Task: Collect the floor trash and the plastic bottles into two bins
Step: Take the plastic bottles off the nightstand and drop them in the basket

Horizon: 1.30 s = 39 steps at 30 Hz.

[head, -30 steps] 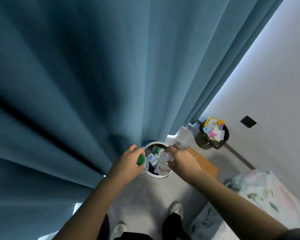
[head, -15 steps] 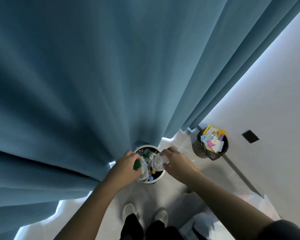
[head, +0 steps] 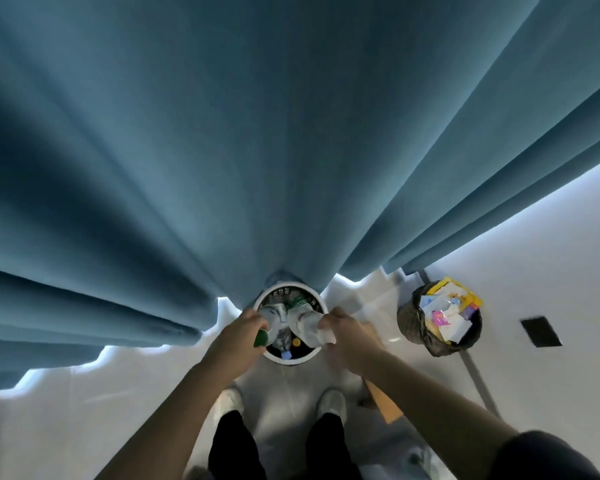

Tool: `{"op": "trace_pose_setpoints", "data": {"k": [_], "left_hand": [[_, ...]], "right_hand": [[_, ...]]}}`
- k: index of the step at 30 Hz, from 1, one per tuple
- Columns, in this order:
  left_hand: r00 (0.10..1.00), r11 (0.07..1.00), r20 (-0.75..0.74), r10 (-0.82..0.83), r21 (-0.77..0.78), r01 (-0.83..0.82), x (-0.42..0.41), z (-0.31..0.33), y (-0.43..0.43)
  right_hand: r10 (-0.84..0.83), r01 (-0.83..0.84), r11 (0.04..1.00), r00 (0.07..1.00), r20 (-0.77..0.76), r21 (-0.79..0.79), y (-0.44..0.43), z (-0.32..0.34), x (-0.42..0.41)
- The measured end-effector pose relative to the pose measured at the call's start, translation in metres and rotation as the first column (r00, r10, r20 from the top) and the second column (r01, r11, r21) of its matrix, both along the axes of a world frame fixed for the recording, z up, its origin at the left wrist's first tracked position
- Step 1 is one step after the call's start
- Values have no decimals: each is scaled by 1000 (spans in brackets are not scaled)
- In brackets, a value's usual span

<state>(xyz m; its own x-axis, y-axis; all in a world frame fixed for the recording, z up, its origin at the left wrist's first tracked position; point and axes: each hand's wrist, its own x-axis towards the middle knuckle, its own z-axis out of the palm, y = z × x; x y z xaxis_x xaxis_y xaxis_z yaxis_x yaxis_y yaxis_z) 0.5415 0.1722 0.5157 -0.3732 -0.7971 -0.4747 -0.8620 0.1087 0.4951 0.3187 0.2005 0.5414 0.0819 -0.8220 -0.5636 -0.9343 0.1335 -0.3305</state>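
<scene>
Blue pleated curtain [head: 257,150] hangs to the pale floor [head: 84,393] — daylight glows beneath its hem.

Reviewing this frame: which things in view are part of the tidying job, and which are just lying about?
In the job:
left hand, gripping the green-capped bottle
right hand, gripping the clear bottle
white bin below them
dark bin, full of paper trash

Just there:
blue curtain
black wall plate
brown board on the floor
</scene>
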Motion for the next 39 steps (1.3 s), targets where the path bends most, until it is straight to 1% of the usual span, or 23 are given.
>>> {"op": "trace_pose_setpoints", "data": {"k": [2,6,9,13,16,19,25,32,35,37,39], "left_hand": [[999,999,32,23,24,-23,-7,-27,4],[993,997,103,52,43,-56,-22,-88,3],[989,997,133,70,13,-72,-32,-146,-6],[987,998,152,61,2,-62,-41,-226,-11],[985,999,167,53,-14,-51,-45,-270,-7],[982,1000,189,27,-5,-26,-47,-299,0],[980,999,199,-20,-26,26,-50,-341,7],[982,997,171,-73,-16,77,-53,-364,19],[991,1000,131,-10,-6,11,-50,-358,18],[990,996,111,92,-16,-91,-46,-353,14],[965,970,99,241,-50,-237,-45,-351,4]], "right_hand": [[41,-41,999,999,-5,35,-9,-30,-7],[50,-53,995,998,34,83,-23,-103,-6],[29,-31,997,999,31,69,-30,-167,-3],[73,-74,996,997,26,58,-28,-248,-3],[118,-119,992,992,39,39,-24,-290,-5],[140,-141,990,989,54,25,-17,-321,-6],[204,-204,979,978,34,-6,-11,-371,-8],[222,-221,975,973,69,-14,-3,-396,-2],[201,-200,980,978,50,-25,1,-391,-9],[144,-142,989,989,33,-35,0,-385,-17],[71,-71,997,997,28,-32,-7,-382,-24]]}}
